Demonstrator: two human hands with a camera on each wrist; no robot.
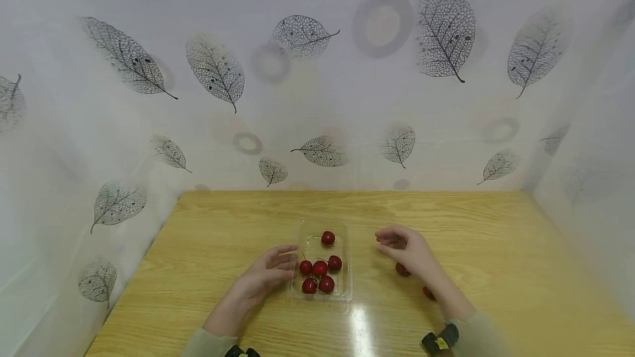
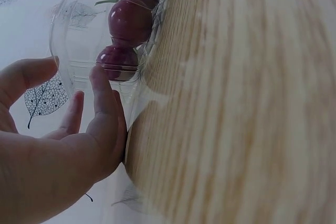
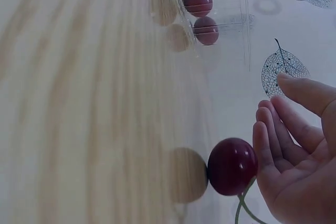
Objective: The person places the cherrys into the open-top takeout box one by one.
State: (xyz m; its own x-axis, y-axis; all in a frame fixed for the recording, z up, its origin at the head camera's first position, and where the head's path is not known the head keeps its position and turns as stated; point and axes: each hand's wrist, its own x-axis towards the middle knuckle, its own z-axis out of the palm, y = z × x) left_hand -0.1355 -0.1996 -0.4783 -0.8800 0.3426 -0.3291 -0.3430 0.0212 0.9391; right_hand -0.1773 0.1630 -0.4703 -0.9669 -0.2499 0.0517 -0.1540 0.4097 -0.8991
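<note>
A clear plastic box (image 1: 342, 288) stands on the table and holds several dark red cherries (image 1: 319, 268). At the box's left wall is my left hand (image 1: 270, 274), thumb and fingers spread; in the left wrist view its fingertips (image 2: 100, 77) touch or nearly touch the plastic. My right hand (image 1: 404, 247) hovers right of the box, its fingers loosely bent with nothing between them. Beneath that hand lies a cherry (image 1: 403, 270), seen in the right wrist view as a cherry (image 3: 232, 166) with a green stem beside the fingers. Another cherry (image 1: 429, 293) is partly hidden by the right forearm.
The wooden table (image 1: 223, 219) reaches back to a pale wall covering (image 1: 317, 98) printed with leaves, which also rises at both sides. Light glares off the tabletop just in front of the box. Each wrist wears a dark strap (image 1: 440, 339).
</note>
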